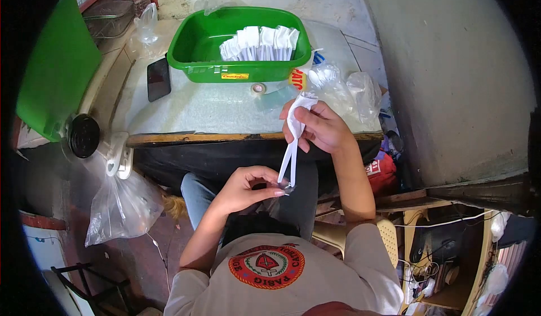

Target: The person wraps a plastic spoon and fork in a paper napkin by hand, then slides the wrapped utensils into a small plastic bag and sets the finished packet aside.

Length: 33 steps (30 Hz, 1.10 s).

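My right hand [324, 127] is closed around a white tissue-wrapped plastic cutlery set [297, 119], held tilted in front of the table edge. Two white handles [288, 161] stick out of its lower end, crossing slightly. My left hand [248, 189] pinches a small bit of clear plastic [287, 187] at the tips of those handles, over my lap. Beyond my hands, a green basin [239, 72] stands on the table with several similar wrapped cutlery sets [262, 43] lined up inside.
On the table [197, 113] are a dark phone [159, 79], a tape roll [258, 88], and clear plastic bags [365, 93], with white plastic spoons [322, 76] beside them. A plastic bag [124, 209] hangs at the left. A grey wall [451, 79] bounds the right side.
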Each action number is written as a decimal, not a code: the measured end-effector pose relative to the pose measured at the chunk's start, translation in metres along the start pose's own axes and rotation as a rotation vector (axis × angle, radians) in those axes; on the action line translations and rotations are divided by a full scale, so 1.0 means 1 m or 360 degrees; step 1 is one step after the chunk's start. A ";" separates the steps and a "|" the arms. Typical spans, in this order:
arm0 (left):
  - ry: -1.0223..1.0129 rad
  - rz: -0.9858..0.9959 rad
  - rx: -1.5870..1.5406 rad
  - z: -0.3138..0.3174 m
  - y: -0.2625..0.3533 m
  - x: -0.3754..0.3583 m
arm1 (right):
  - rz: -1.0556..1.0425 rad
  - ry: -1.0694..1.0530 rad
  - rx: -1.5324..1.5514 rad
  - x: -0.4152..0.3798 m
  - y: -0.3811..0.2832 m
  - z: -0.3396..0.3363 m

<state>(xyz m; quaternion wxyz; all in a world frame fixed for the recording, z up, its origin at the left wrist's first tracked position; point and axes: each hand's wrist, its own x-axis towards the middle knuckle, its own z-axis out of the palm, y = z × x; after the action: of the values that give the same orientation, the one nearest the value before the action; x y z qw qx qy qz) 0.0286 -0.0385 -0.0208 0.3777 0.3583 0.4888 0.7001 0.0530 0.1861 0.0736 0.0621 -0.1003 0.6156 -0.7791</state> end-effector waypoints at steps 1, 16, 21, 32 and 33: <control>-0.0018 -0.0019 0.0017 0.001 0.001 -0.001 | 0.0013 0.0001 -0.0048 0.001 0.002 0.000; 0.0014 -0.0169 -0.0240 0.003 0.000 0.002 | -0.0282 -0.0065 0.0088 -0.006 0.024 -0.008; 0.0096 -0.0146 -0.0112 0.002 0.004 0.003 | -0.0364 0.0007 -0.0025 -0.012 0.023 -0.006; 0.0273 -0.0058 0.0085 0.001 0.010 0.002 | -0.0584 0.0008 0.0085 -0.017 0.033 -0.011; 0.0303 -0.0049 0.0201 0.002 0.010 0.002 | -0.0584 0.0005 0.0086 -0.017 0.034 -0.011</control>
<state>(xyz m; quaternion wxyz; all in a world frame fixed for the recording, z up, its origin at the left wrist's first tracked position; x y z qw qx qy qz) 0.0273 -0.0384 -0.0105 0.3169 0.3056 0.5711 0.6928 0.0660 0.1920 0.0372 -0.0793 -0.2079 0.5659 -0.7939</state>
